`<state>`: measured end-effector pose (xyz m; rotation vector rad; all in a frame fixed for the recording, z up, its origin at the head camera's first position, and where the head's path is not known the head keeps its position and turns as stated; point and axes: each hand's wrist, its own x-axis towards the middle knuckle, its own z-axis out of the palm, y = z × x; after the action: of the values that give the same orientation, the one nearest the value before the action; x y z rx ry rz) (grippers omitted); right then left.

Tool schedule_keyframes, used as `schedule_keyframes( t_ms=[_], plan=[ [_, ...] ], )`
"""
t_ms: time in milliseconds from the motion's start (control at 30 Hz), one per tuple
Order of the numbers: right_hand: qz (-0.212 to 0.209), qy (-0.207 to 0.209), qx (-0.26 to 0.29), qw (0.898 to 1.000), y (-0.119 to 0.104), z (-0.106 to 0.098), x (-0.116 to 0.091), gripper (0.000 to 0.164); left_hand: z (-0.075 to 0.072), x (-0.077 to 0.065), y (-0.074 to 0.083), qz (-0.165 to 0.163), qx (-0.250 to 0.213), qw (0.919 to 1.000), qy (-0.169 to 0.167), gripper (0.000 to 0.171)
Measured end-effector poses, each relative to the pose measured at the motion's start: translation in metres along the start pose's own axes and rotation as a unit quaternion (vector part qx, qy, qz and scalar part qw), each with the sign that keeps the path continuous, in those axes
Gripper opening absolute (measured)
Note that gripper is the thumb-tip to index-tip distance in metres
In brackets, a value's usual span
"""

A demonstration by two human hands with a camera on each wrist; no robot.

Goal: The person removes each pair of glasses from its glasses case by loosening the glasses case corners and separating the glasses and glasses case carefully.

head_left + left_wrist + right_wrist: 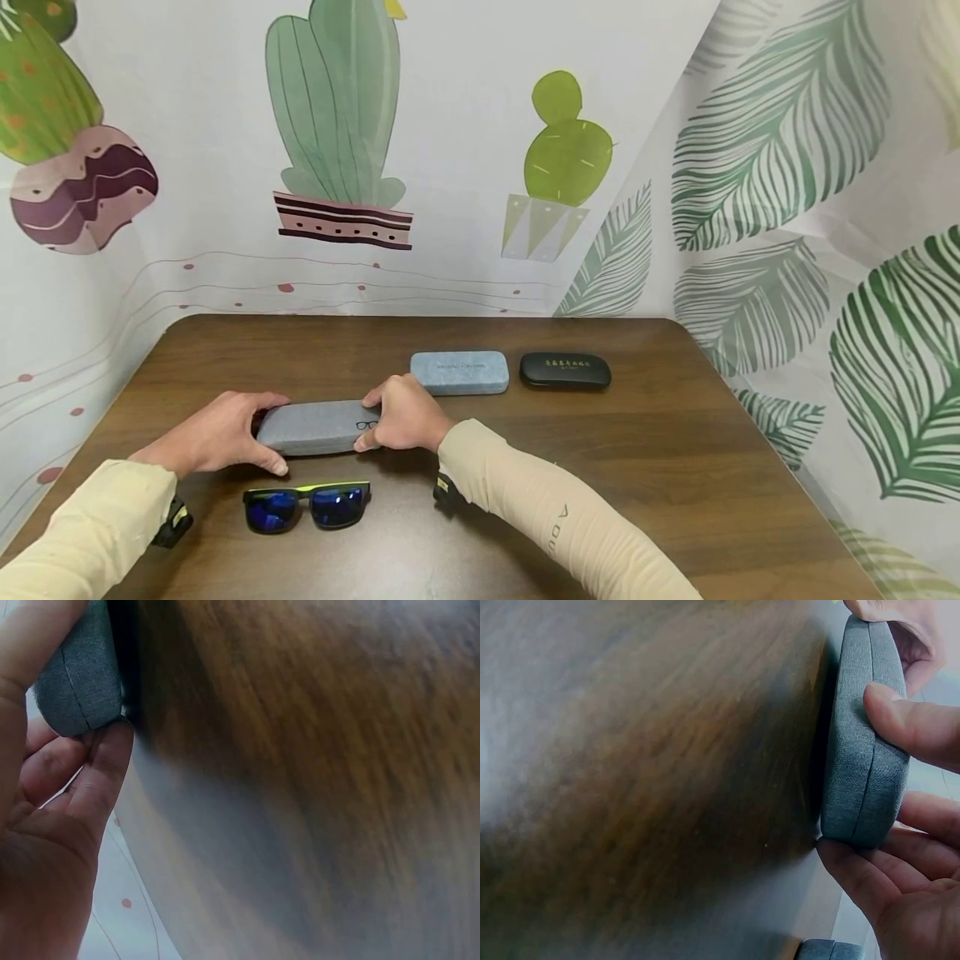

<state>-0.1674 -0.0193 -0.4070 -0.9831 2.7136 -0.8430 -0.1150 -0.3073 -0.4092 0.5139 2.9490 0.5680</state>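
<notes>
Gripping gray case (318, 428): 2 hands (225, 435) (407, 415), brown table (675, 475), cactus-print backdrop (465, 125)

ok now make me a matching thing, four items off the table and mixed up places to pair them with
1. grey case
2. light blue case
3. black case
4. sunglasses

A. farthest right of the four in the head view
B. lowest of the four in the head view
C. between the left hand and right hand, both gripping it
D. just beyond the right hand, not held

Pairs: 1-C, 2-D, 3-A, 4-B
</notes>
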Motion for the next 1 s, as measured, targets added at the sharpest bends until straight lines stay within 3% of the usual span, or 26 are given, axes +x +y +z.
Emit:
schedule_keyframes(
  t_ms=[367,600,1000],
  plan=[
    [-0.003,-0.007,-0.031,0.999,-0.0024,-0.0003,-0.0013,0.053,0.0007,-0.0044,-0.0013,-0.017,-0.044,0.9988,-0.015,0.09],
    [-0.025,-0.015,-0.068,0.997,-0.0045,0.0001,-0.0013,0.058,-0.002,-0.0049,0.0005,-0.024,-0.046,0.9985,-0.017,0.088],
    [-0.026,-0.018,-0.062,0.998,-0.0037,-0.0016,-0.0025,0.059,-0.0014,-0.0038,0.0019,-0.03,-0.044,0.9985,-0.013,0.084]
  ],
)
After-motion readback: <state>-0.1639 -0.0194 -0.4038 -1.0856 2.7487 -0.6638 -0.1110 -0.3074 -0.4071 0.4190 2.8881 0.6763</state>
